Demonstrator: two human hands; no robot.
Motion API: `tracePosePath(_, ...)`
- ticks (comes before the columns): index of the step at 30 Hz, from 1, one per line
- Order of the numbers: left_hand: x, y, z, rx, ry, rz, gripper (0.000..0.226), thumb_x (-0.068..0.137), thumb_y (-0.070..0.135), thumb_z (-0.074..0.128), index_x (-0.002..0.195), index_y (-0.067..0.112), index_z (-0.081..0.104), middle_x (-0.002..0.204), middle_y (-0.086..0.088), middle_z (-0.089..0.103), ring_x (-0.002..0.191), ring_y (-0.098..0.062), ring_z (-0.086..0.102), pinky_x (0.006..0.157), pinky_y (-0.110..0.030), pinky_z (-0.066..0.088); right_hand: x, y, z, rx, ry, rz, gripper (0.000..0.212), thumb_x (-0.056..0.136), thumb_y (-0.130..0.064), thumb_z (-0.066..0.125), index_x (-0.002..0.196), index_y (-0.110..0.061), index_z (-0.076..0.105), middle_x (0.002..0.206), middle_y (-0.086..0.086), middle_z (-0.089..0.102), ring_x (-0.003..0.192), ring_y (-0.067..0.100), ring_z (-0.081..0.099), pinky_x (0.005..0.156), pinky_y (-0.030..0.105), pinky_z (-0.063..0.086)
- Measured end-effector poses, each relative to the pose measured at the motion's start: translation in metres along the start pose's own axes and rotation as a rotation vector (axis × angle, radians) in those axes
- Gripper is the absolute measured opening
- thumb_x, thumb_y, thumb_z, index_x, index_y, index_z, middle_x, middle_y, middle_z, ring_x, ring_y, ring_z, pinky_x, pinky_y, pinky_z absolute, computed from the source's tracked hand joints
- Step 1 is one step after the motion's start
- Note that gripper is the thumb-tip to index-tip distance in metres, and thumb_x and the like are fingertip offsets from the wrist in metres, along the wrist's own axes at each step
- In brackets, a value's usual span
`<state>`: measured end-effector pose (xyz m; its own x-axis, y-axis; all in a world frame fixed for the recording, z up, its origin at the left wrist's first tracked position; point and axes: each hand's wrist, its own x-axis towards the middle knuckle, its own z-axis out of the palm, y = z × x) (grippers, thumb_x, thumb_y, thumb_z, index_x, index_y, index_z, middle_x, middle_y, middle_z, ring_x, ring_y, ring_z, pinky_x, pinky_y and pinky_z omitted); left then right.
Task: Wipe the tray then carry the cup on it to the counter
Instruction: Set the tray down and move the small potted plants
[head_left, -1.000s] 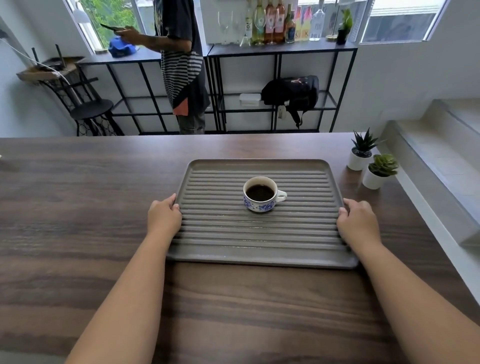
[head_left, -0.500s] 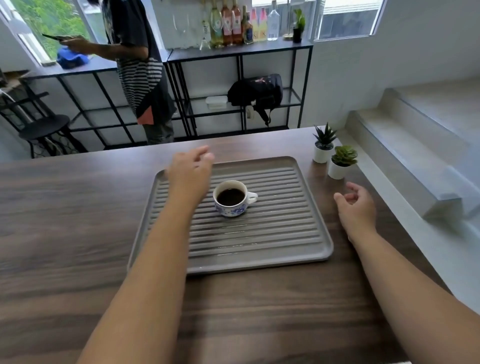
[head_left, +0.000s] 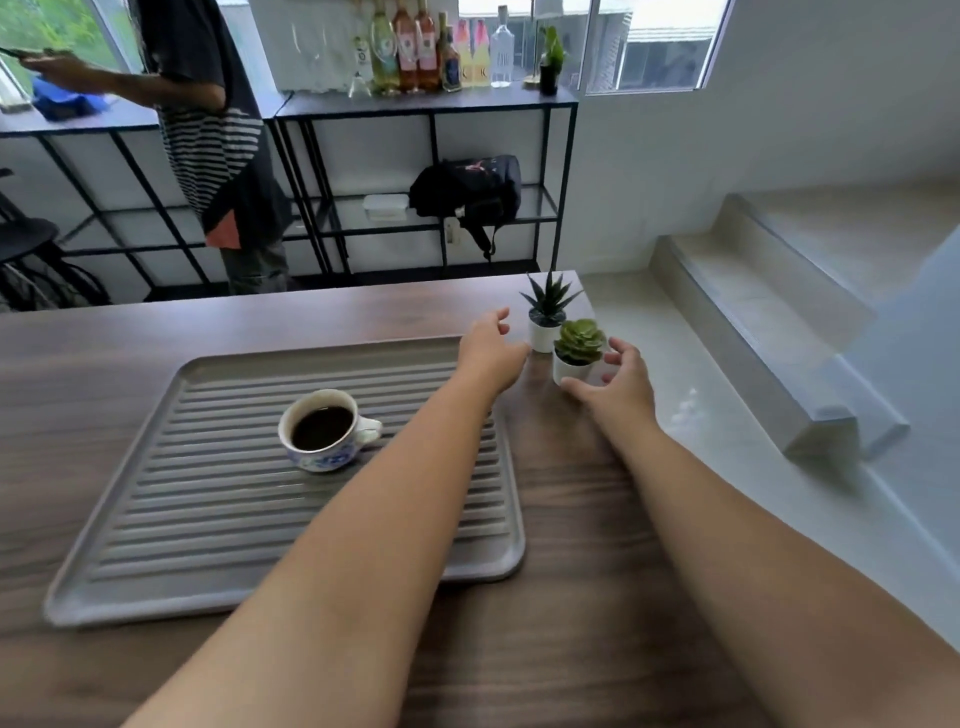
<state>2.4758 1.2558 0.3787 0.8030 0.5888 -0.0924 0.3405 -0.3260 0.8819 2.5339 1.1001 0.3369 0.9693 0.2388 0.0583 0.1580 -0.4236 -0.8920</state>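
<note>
On the dark wood-grain surface (head_left: 571, 519) before you lies the grey ribbed rectangular tray (head_left: 218, 540), set at a slight angle, its near left corner close to your side and its far edge well short of the surface's back edge. Your white cup with blue floral pattern (head_left: 323, 430) stands upright on the tray, a little left of centre, filled with dark liquid, its handle pointing right. The cup is clear of every raised rim.

Your left hand (head_left: 491, 349) reaches across the tray's far right corner, forearm passing over the ribs to the right of the cup without touching it; its fingers are loosely spread and hold nothing. Your right hand (head_left: 621, 382) is off the tray, on the bare strip between the tray's right rim and the surface's right edge; its fingers are open, curved beside the small white pot with the round green succulent (head_left: 576, 349), thumb at the pot's base. Whether they touch it cannot be told. A second white pot with a spiky dark succulent (head_left: 546, 317) stands just behind, both near the far right corner.

Open wood lies left of and behind the tray. Beyond the right edge, pale steps (head_left: 779, 312) rise.
</note>
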Motion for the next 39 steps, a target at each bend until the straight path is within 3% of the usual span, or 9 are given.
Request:
tracePosePath(5,0.03,-0.002,0.015,0.136,-0.004,0.013,0.07,0.081,0.014,0.068,0.144,0.017,0.038,0.14,-0.005,0.052,0.125,-0.021,0.051,0.106,-0.035,0.041,0.018,0.004,0.007,0.034,-0.06,-0.042,0.086,0.061,-0.034,0.084,0.133,-0.022,0.039,0.127,0.002,0.052,0.11,0.017,0.054,0.095,0.031,0.047)
tracePosePath(10,0.054,-0.004,0.025,0.13,-0.054,0.072,0.078,0.075,0.016,0.075,0.144,0.017,0.039,0.141,-0.003,0.051,0.12,-0.02,0.054,0.099,-0.03,0.044,0.026,0.006,0.016,0.082,-0.053,-0.063,0.07,0.059,-0.038,0.082,0.119,-0.035,0.045,0.098,-0.015,0.059,0.084,0.0,0.057,0.065,-0.002,0.037)
tracePosePath(15,0.068,-0.008,0.038,0.077,-0.029,0.112,0.075,0.067,0.025,0.083,0.135,0.024,0.05,0.122,0.003,0.06,0.109,-0.016,0.057,0.093,-0.026,0.045,0.041,0.006,0.018,0.104,0.051,-0.081,0.065,0.063,-0.029,0.082,0.119,-0.025,0.049,0.097,-0.012,0.059,0.081,0.0,0.055,0.064,-0.008,0.033)
tracePosePath(20,0.078,-0.002,0.048,0.02,0.043,0.118,0.048,0.067,0.027,0.081,0.112,0.031,0.061,0.084,0.022,0.057,0.086,-0.009,0.057,0.074,-0.018,0.039,0.063,-0.002,0.017,0.125,0.094,-0.06,0.064,0.063,-0.033,0.083,0.117,-0.027,0.049,0.095,-0.014,0.059,0.084,0.005,0.057,0.063,-0.005,0.036)
tracePosePath(24,0.102,0.001,0.047,0.021,0.162,0.074,0.046,0.066,0.025,0.081,0.108,0.026,0.063,0.1,0.007,0.067,0.096,-0.017,0.062,0.084,-0.028,0.049,0.09,-0.006,0.021,0.122,0.088,-0.064,0.069,0.063,-0.032,0.083,0.122,-0.026,0.046,0.1,-0.009,0.06,0.088,0.008,0.056,0.068,-0.002,0.034)
tracePosePath(28,0.128,0.004,0.039,-0.023,0.271,0.067,0.047,0.066,0.02,0.081,0.109,0.019,0.062,0.108,-0.004,0.069,0.101,-0.021,0.064,0.093,-0.036,0.051,0.131,-0.014,0.032,0.063,0.013,-0.036,0.08,0.068,-0.027,0.078,0.134,-0.027,0.033,0.122,0.007,0.058,0.112,0.024,0.053,0.088,0.023,0.037)
tracePosePath(36,0.158,-0.002,0.04,-0.007,0.332,0.017,0.048,0.067,0.023,0.082,0.109,0.017,0.061,0.111,-0.002,0.068,0.104,-0.018,0.062,0.091,-0.028,0.049,0.183,-0.019,0.064,-0.023,-0.086,-0.006,0.086,0.075,-0.026,0.072,0.143,-0.028,0.019,0.129,0.019,0.05,0.118,0.033,0.047,0.094,0.031,0.038)
tracePosePath(39,0.165,-0.005,0.043,0.012,0.323,0.0,0.049,0.067,0.025,0.083,0.11,0.018,0.06,0.11,-0.002,0.067,0.103,-0.018,0.062,0.089,-0.03,0.049,0.186,-0.021,0.071,-0.015,-0.098,-0.037,0.088,0.075,-0.027,0.072,0.143,-0.03,0.018,0.128,0.017,0.051,0.117,0.032,0.048,0.09,0.028,0.036)
